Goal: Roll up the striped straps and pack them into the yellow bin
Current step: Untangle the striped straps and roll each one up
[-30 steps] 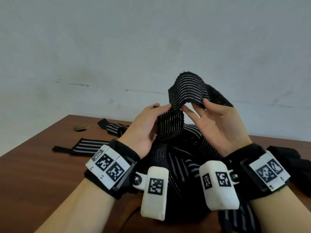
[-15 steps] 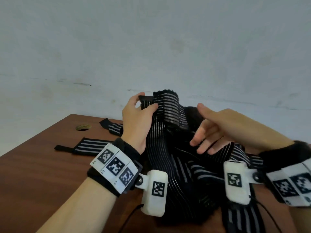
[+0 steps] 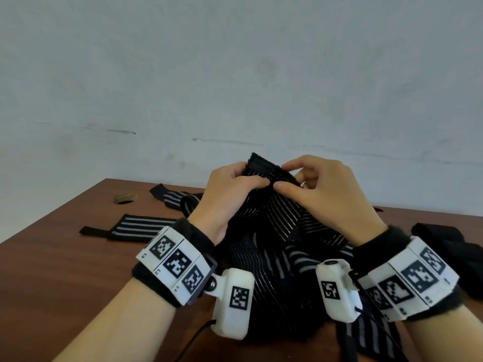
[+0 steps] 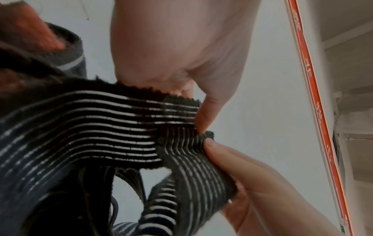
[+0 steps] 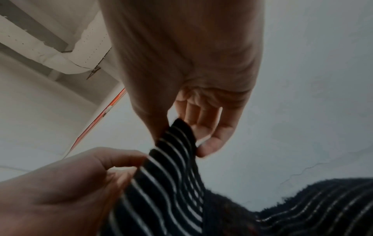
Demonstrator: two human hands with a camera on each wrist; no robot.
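A black strap with thin white stripes (image 3: 271, 178) is held up above a heap of similar straps (image 3: 274, 262) on the brown table (image 3: 52, 270). My left hand (image 3: 251, 176) pinches the strap's end from the left, thumb on the near face. My right hand (image 3: 283, 177) pinches the same end from the right, thumb and forefinger curled on it. In the left wrist view the strap (image 4: 121, 127) folds over at the end where my left fingertips (image 4: 201, 121) meet it. The right wrist view shows my right fingers (image 5: 212, 143) clamping the strap's tip (image 5: 177, 137). No yellow bin is in view.
A flat striped strap (image 3: 136, 227) lies on the table to the left, another (image 3: 170, 198) behind it. A round hole (image 3: 125, 198) sits near the table's far left edge. Dark cloth (image 3: 457, 246) lies at the right. A pale wall stands close behind.
The strap's loop has come down from high up. My right hand let go, hovered open over the heap, and now pinches the strap's end beside my left hand.
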